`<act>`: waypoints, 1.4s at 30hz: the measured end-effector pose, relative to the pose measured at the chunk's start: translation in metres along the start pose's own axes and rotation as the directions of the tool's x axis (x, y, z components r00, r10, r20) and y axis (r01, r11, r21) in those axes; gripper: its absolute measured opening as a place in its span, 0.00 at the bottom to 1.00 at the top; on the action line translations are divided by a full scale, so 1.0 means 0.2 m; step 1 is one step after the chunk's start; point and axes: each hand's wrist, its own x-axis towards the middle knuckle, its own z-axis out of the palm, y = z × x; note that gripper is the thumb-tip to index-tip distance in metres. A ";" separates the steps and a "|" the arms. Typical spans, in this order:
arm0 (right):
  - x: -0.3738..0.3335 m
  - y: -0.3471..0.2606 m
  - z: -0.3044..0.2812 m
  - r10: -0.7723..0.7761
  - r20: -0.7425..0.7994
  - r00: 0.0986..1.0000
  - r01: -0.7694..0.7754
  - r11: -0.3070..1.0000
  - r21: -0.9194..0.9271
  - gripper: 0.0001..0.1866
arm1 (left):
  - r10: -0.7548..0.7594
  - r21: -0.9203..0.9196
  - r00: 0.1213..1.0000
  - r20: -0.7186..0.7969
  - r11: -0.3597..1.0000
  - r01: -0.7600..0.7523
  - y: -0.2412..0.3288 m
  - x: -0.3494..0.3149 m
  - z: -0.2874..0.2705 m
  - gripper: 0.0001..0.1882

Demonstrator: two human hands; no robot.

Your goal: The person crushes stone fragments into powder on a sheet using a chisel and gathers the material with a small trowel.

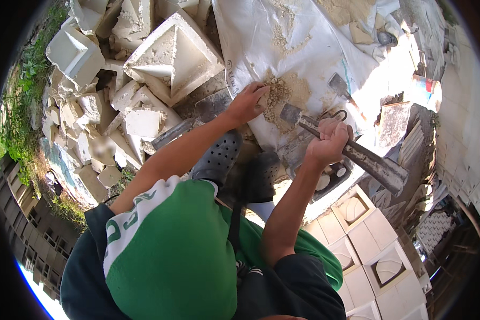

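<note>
My left hand is over the edge of the white sheet, thumb and fingers closed around a small pale chunk. Beside its fingertips lies a heap of tan crumbs. In my right fist is a long, dusty hammer-like tool. Its blunt grey end points toward the crumbs, and the wider end slants down to the right. The fist hides the middle of the tool. A dark loop-shaped handle shows just behind that hand.
Broken cream blocks and a hollow square block pile up at left. Another hammer-like tool lies on the sheet. Square blocks with moulded recesses stand at lower right. My grey clogs are close below my hands. A bucket is at right.
</note>
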 end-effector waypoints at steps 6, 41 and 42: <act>-0.03 -0.11 0.10 -0.009 -0.114 0.993 -0.001 0.996 -0.084 0.18 | 0.001 0.018 0.997 -0.071 1.000 0.001 -0.01 -0.01 0.04 0.31; 0.07 -0.01 0.05 0.005 -0.061 0.998 -0.009 0.997 -0.074 0.17 | 0.247 0.501 0.912 0.327 0.773 -0.389 -0.04 0.19 -0.06 0.61; 0.05 -0.02 0.03 -0.047 -0.051 0.998 0.043 0.996 -0.080 0.18 | 0.242 0.498 0.913 0.328 0.777 -0.384 -0.03 0.19 -0.06 0.61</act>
